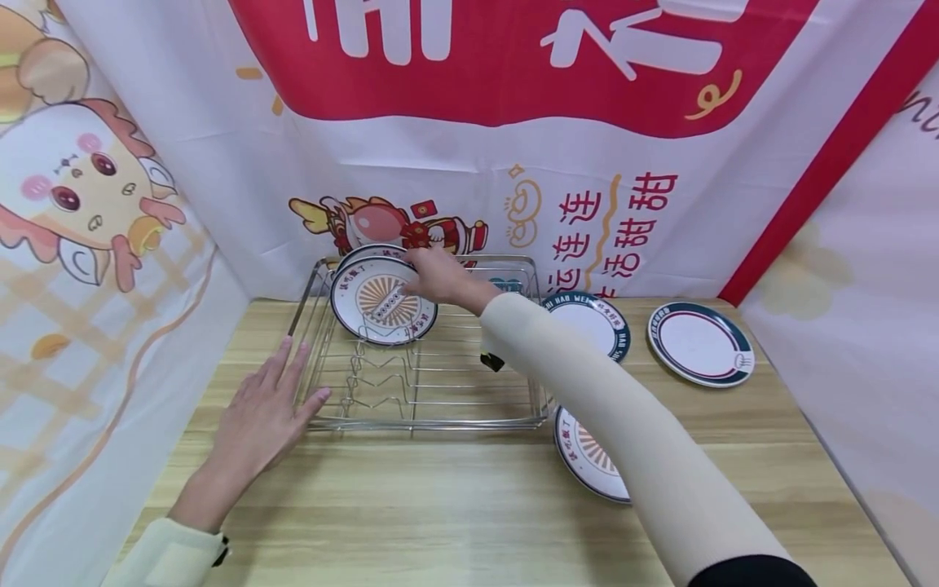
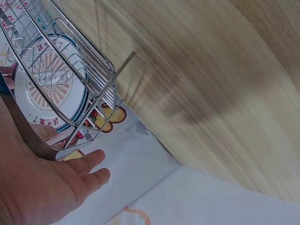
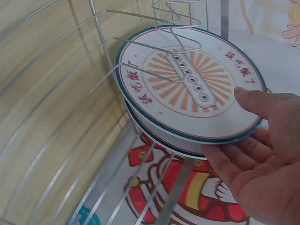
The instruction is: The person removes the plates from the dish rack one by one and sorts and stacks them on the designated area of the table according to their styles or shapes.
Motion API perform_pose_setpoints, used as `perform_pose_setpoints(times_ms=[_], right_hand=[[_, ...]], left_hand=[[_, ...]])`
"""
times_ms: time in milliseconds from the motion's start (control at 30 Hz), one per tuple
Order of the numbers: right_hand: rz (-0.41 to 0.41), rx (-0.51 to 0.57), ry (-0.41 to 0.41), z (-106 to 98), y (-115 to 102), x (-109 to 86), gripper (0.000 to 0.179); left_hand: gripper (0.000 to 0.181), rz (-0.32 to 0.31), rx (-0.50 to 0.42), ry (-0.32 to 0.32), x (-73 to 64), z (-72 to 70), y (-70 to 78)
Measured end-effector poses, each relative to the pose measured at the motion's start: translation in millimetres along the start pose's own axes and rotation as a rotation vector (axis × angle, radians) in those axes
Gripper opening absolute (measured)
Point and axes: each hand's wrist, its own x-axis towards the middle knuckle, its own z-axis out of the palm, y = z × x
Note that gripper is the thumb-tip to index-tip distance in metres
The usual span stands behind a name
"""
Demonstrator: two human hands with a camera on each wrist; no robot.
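Observation:
My right hand pinches the right edge of a white plate with an orange sunburst and a dark rim. The right wrist view shows the thumb on its face and the fingers behind the edge. The plate stands tilted in the left back part of a wire dish rack. Close behind it stands a second plate, mostly hidden. My left hand is at the rack's left side, fingers extended and spread; in the left wrist view the palm lies beside the rack's corner.
Right of the rack lie two green-rimmed white plates, one nearer and one farther right. Another sunburst plate lies partly under my right sleeve. A printed cloth hangs behind the wooden table.

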Motion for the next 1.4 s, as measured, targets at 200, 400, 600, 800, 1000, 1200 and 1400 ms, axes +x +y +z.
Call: perform_pose_setpoints(times_ms=[200, 400, 600, 800, 1000, 1200, 1400], right_hand=[[0.019, 0.024, -0.026, 14, 0, 7.0, 0.059], [-0.031, 0.027, -0.042, 23, 1, 5.4, 0.027], [-0.047, 0.039, -0.042, 24, -1, 1.3, 0.022], [-0.040, 0.021, -0.025, 24, -2, -2.4, 0.023], [-0.062, 0.044, 0.004, 25, 0, -5.1, 0.025], [-0.129, 0.048, 0.060, 16, -1, -9.4, 0.028], [-0.158, 0.087, 0.135, -2, -2, -20.3, 0.024]], left_hand=[[0.082, -0.001, -0.001, 0.009, -1.2, 0.2, -0.2], [0.082, 0.000, 0.006, 0.011, -1.1, 0.3, -0.3], [0.082, -0.005, 0.004, 0.011, -1.9, -0.7, -0.4], [0.082, -0.010, -0.003, 0.005, -1.2, -0.3, 0.3], [0.083, -0.013, 0.000, 0.011, -0.3, 0.5, 1.1], [0.083, -0.005, -0.002, 0.023, -1.5, 1.2, 0.6], [0.083, 0.004, -0.001, 0.018, -0.9, -0.5, 2.1]])
